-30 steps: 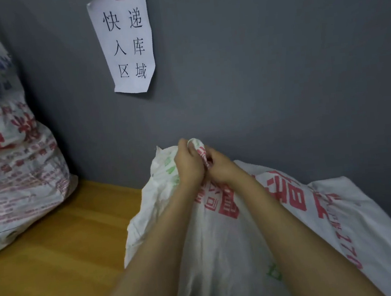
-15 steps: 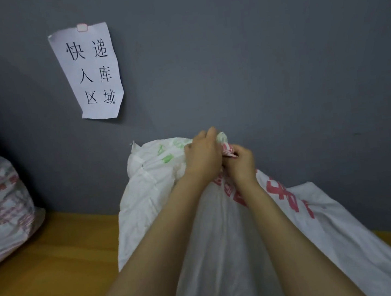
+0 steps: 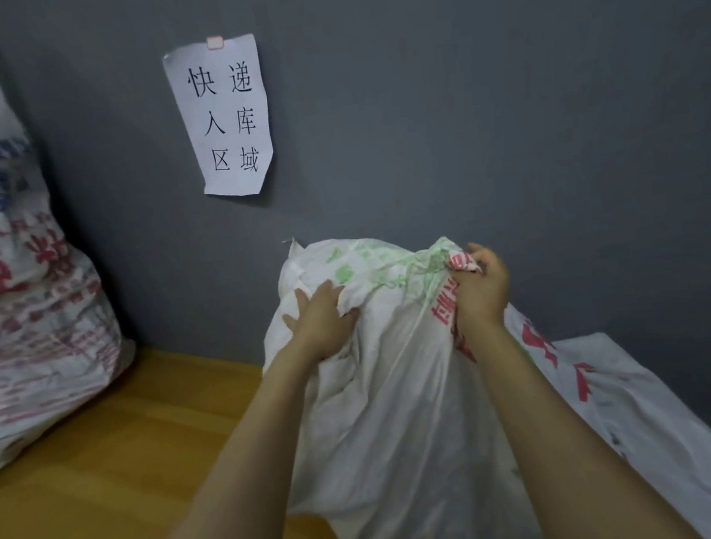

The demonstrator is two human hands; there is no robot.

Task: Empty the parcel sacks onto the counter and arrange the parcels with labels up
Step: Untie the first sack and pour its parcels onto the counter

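Two hands grip one white sack point(image 3: 395, 418), which lies on the wooden counter point(image 3: 124, 469) against the grey wall point(image 3: 502, 100). Right hand point(image 3: 480, 287) is clenched round the bunched neck (red and green print shows there). Left hand point(image 3: 321, 319) has its fingers curled into a fold of cloth just left of the neck. Second sack point(image 3: 19, 304) stands at far left, well apart. Paper sign point(image 3: 225, 116) is fixed to the wall above.

We have 1 view, worn on the head, wide-angle, facing forward and down along both forearms. It sits close over the counter point(image 3: 105, 493) and looks to its far edge, where the wall point(image 3: 505, 122) rises; the sack point(image 3: 382, 420) fills the lower middle.
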